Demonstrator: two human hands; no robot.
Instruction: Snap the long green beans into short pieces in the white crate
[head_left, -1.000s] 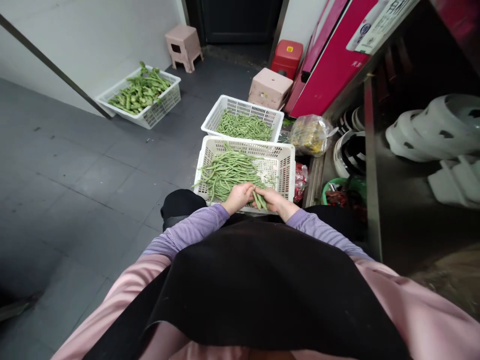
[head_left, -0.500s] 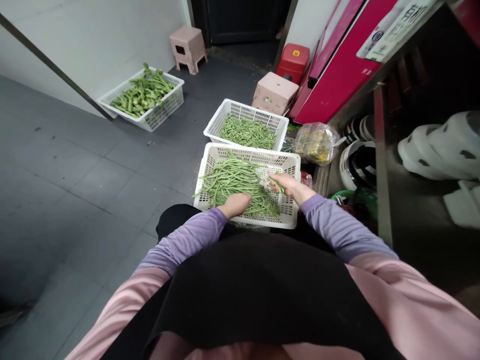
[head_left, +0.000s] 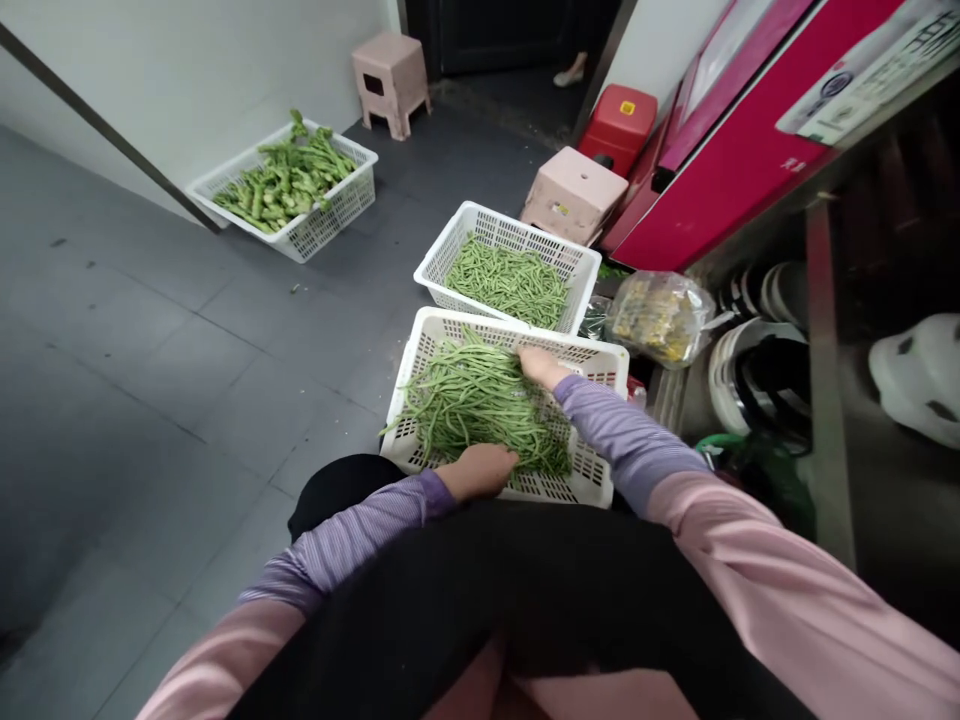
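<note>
Long green beans [head_left: 476, 395] lie in a white slotted basket [head_left: 619, 372] just in front of me. My left hand [head_left: 481, 470] is closed at the near edge of the bean pile; what its fingers hold is too small to make out. At the right side of the pile, my right hand [head_left: 540, 366] reaches down over the beans, its fingertips hidden. Just beyond stands a second white basket [head_left: 442, 235] with shorter green bean pieces [head_left: 510, 280].
A third white basket [head_left: 330, 222] with thick green stalks is by the wall at the left. Pink stools [head_left: 391, 75], a red stool [head_left: 621, 125], a plastic bag [head_left: 660, 315] and a steel rack [head_left: 829, 370] surround the area. A person's foot [head_left: 571, 72] shows in the doorway.
My right hand has moved left from the basket's right side onto the beans; the green pieces it held no longer show. The view has shifted, and a foot has appeared in the doorway.
</note>
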